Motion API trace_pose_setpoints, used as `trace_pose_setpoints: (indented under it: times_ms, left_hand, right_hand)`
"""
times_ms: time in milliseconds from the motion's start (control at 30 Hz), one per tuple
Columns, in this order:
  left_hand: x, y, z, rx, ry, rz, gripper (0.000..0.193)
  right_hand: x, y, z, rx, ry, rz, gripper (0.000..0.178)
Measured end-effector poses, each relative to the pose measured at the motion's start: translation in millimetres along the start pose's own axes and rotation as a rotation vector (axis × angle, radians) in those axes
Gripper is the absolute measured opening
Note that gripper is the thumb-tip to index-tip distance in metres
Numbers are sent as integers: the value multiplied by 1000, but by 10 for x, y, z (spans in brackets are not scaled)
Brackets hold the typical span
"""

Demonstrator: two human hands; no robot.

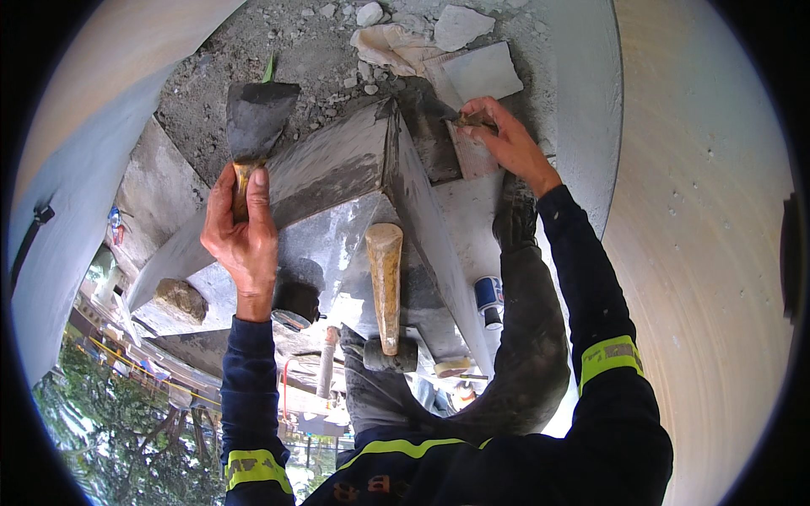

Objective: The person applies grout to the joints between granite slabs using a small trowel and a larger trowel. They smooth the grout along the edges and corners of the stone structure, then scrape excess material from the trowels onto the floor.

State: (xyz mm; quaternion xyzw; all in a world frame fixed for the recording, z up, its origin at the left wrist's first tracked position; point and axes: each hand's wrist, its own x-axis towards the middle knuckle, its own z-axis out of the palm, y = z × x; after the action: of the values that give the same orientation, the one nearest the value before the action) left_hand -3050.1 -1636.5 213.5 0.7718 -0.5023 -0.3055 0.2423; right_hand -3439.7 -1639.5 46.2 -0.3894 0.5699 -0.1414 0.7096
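Observation:
My left hand is raised at the left, closed on the wooden handle of a putty knife. The broad, dark, dirty blade points up and away from me. Over to the right, my right hand reaches down with thumb and fingers pinched together beside a pinkish flat piece. A small yellowish-brown bit shows at those fingertips, too small to name. Between my arms, a hammer with a worn wooden handle and a dark head lies on a grey, box-like block.
Rubble and grey grit cover the far ground, with pale broken slabs. A dark round container and a rock stand left of the hammer. A blue-and-white can is by my leg. Curved pale walls rise on both sides.

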Motion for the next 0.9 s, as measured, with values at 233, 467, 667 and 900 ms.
trace_pose_setpoints:
  times_ms: [233, 467, 667, 900]
  left_hand:
    - [21, 16, 15, 63, 33, 84, 37]
    - [3, 28, 23, -3, 28, 37, 39]
    - [11, 13, 27, 34, 30, 57, 39]
    - [14, -40, 22, -17, 20, 46, 40]
  right_hand:
    - [-488, -213, 493, -28, -83, -234, 48]
    - [-684, -131, 825, 176, -3, -301, 49]
    - [-686, -158, 955, 138, 18, -289, 52]
    - [-739, -183, 899, 55, 48, -360, 53]
